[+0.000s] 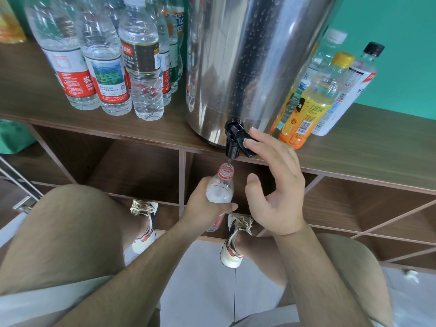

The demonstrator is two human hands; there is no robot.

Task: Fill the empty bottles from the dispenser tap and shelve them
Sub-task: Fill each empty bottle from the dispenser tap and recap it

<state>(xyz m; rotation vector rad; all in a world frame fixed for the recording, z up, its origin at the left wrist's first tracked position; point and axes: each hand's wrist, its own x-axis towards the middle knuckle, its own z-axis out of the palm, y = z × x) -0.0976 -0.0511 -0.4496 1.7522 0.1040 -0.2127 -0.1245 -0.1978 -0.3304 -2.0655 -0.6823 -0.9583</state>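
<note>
My left hand (204, 206) grips a clear plastic bottle (220, 191) with a red neck ring, its open mouth right under the black tap (233, 141) of the steel dispenser (254, 57). A thin stream of water falls from the spout into the bottle. My right hand (274, 182) is spread, with straight fingers resting on the tap's black lever. The bottle's lower part is hidden behind my left hand.
Several clear bottles (106, 62) stand on the wooden shelf top (368, 152) left of the dispenser, and an orange-labelled bottle (311, 102) with others stands to its right. Open cubbies (141, 171) lie below the shelf top. My knees and shoes are beneath my arms.
</note>
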